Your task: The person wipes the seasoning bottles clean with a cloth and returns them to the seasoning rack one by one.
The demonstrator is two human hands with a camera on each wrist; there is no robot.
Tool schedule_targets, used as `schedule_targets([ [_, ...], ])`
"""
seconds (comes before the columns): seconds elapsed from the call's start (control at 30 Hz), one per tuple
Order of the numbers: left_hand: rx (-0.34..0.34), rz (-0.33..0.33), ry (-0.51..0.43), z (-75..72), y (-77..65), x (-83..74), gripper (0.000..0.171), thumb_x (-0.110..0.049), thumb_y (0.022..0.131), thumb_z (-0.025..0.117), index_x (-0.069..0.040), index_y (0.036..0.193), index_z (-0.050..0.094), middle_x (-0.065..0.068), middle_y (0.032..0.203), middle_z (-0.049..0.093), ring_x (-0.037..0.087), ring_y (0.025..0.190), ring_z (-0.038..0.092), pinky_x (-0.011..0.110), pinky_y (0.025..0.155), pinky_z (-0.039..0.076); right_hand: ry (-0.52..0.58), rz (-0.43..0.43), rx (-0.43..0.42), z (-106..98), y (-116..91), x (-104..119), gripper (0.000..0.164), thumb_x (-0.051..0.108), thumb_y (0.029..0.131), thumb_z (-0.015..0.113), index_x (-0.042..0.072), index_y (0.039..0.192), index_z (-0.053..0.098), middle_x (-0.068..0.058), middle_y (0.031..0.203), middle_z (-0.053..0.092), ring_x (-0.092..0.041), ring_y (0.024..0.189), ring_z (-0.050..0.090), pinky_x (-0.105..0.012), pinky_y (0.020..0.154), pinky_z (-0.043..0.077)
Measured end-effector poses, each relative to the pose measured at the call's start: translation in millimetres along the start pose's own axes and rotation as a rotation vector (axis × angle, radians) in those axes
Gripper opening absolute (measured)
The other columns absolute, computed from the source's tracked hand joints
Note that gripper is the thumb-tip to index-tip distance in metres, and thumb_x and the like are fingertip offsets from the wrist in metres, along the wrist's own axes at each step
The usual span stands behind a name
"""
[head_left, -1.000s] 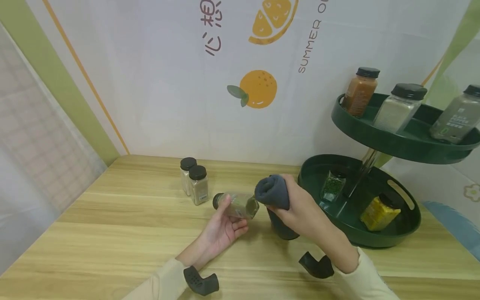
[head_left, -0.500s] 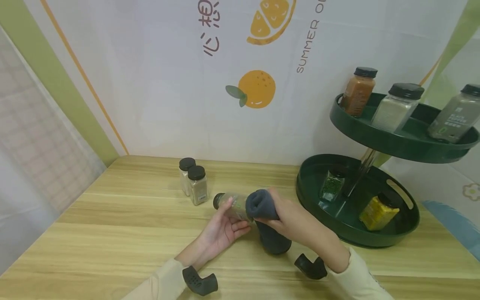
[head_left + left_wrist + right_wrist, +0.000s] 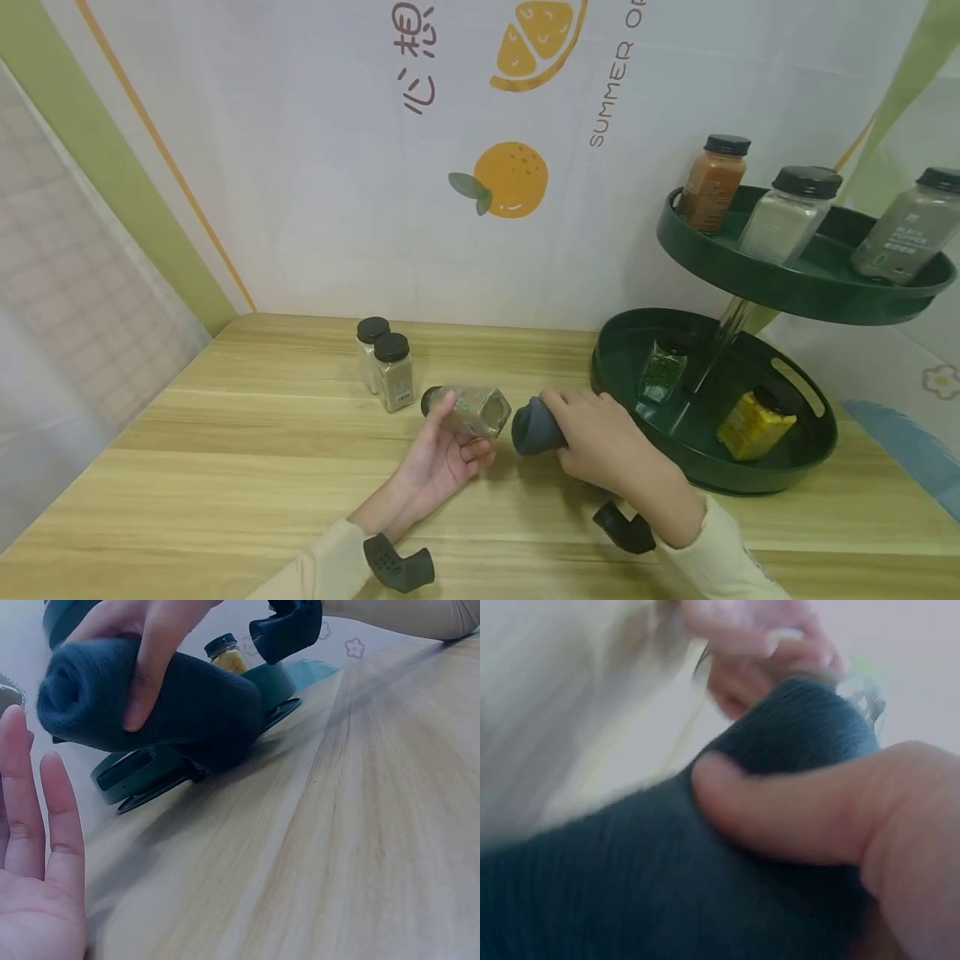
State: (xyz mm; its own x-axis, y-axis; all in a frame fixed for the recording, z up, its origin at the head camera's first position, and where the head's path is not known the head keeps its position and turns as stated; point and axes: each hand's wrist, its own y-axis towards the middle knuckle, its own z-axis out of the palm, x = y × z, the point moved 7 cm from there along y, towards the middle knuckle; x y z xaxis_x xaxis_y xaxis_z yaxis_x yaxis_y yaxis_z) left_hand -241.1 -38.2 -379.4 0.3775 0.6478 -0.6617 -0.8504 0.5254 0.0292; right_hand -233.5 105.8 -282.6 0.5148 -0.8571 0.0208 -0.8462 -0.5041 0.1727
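My left hand (image 3: 442, 462) holds a clear spice jar (image 3: 474, 412) on its side above the table, thumb over it and fingers beneath. The jar's black lid points left and its bottom faces right. My right hand (image 3: 611, 437) grips a rolled dark blue-grey cloth (image 3: 537, 427), one rolled end pointing at the jar's bottom with a small gap between. In the left wrist view the cloth (image 3: 172, 705) hangs down toward the tabletop behind the fingers. The right wrist view shows the thumb (image 3: 780, 810) pressed along the cloth (image 3: 615, 877).
Two black-lidded spice jars (image 3: 394, 379) stand at the back of the wooden table (image 3: 225, 467). At right is a green two-tier rack (image 3: 720, 479). Its upper tier (image 3: 810, 292) bears several jars; a green-flecked jar (image 3: 663, 372) and a yellow jar (image 3: 756, 425) lean in the lower tier.
The right hand first moved the cloth left and down over the jar's bottom, then drew it back right, uncovering the bottom again. The left hand keeps its hold on the jar, almost in place.
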Motion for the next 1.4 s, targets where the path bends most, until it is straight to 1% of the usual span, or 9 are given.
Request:
schedule_targets([
  [0.1,0.006,-0.005,-0.004,-0.4,0.4,0.9,0.043,-0.047,0.098,0.028,-0.014,0.105,0.054,-0.004,0.081,0.07,0.005,0.071,0.067,0.024,0.081,0.053,-0.012,0.021,-0.062,-7.3,-0.6,-6.1,0.053,0.015,0.074,0.075,0.008,0.12,0.051,-0.01,0.109,0.062,-0.029,0.098,0.06,-0.044,0.078,0.05],
  [0.27,-0.007,-0.015,0.014,-0.9,1.3,2.2,0.039,-0.044,0.099,0.028,-0.014,0.105,0.053,-0.003,0.083,0.069,0.006,0.074,0.067,0.024,0.082,0.052,0.253,0.008,-0.176,-19.7,0.1,-2.9,0.054,0.026,0.078,0.075,0.007,0.12,0.047,-0.009,0.103,0.063,-0.026,0.092,0.064,-0.045,0.076,0.053],
  [0.4,-0.011,-0.018,0.053,-1.0,2.3,2.7,0.041,-0.04,0.1,0.029,-0.015,0.097,0.061,-0.004,0.083,0.069,0.007,0.078,0.066,0.025,0.083,0.052,0.357,-0.072,-0.182,-18.9,2.0,12.9,0.055,0.029,0.079,0.074,0.008,0.121,0.045,-0.008,0.103,0.064,-0.024,0.095,0.064,-0.044,0.079,0.053],
  [0.53,-0.033,-0.019,0.064,-1.4,2.7,2.7,0.041,-0.038,0.1,0.031,-0.015,0.09,0.064,-0.004,0.081,0.07,0.006,0.078,0.067,0.024,0.084,0.052,0.324,-0.122,-0.146,-10.9,2.7,22.3,0.051,0.028,0.079,0.074,0.008,0.117,0.046,-0.007,0.1,0.065,-0.022,0.091,0.065,-0.04,0.075,0.053],
  [0.63,-0.046,-0.015,0.043,-1.8,2.7,2.2,0.039,-0.04,0.099,0.031,-0.014,0.095,0.06,-0.003,0.082,0.07,0.006,0.078,0.067,0.024,0.083,0.052,0.281,-0.123,-0.139,-6.4,2.6,21.8,0.048,0.027,0.079,0.074,0.008,0.113,0.046,-0.006,0.097,0.066,-0.021,0.086,0.067,-0.037,0.071,0.054],
  [0.83,-0.033,-0.015,0.023,-2.3,1.6,1.4,0.034,-0.043,0.099,0.032,-0.014,0.103,0.051,-0.005,0.079,0.068,0.003,0.07,0.066,0.023,0.081,0.053,0.111,-0.069,-0.103,-1.4,3.5,11.5,0.048,0.025,0.075,0.078,0.009,0.11,0.048,-0.004,0.09,0.066,-0.019,0.076,0.064,-0.035,0.065,0.052],
  [1.0,-0.027,-0.012,0.017,-2.5,0.3,1.6,0.035,-0.043,0.098,0.034,-0.016,0.097,0.055,-0.006,0.076,0.068,0.003,0.068,0.065,0.024,0.081,0.053,0.005,-0.024,-0.111,-5.1,3.6,3.3,0.048,0.024,0.073,0.078,0.008,0.11,0.051,-0.005,0.092,0.066,-0.021,0.082,0.063,-0.041,0.073,0.05],
  [1.27,-0.013,-0.01,0.02,-1.3,2.4,2.1,0.039,-0.04,0.099,0.033,-0.017,0.091,0.063,-0.005,0.079,0.069,0.005,0.074,0.066,0.025,0.082,0.052,0.214,-0.046,-0.237,-18.3,1.3,12.9,0.053,0.034,0.076,0.076,0.007,0.114,0.051,-0.004,0.095,0.065,-0.022,0.086,0.065,-0.041,0.072,0.054],
  [1.4,-0.019,-0.011,0.039,-1.4,3.2,2.1,0.044,-0.039,0.099,0.032,-0.018,0.082,0.066,-0.006,0.076,0.07,0.004,0.074,0.066,0.024,0.082,0.051,0.207,-0.103,-0.235,-12.6,0.6,25.4,0.05,0.033,0.076,0.076,0.006,0.11,0.052,-0.003,0.092,0.064,-0.022,0.083,0.065,-0.038,0.069,0.054],
])
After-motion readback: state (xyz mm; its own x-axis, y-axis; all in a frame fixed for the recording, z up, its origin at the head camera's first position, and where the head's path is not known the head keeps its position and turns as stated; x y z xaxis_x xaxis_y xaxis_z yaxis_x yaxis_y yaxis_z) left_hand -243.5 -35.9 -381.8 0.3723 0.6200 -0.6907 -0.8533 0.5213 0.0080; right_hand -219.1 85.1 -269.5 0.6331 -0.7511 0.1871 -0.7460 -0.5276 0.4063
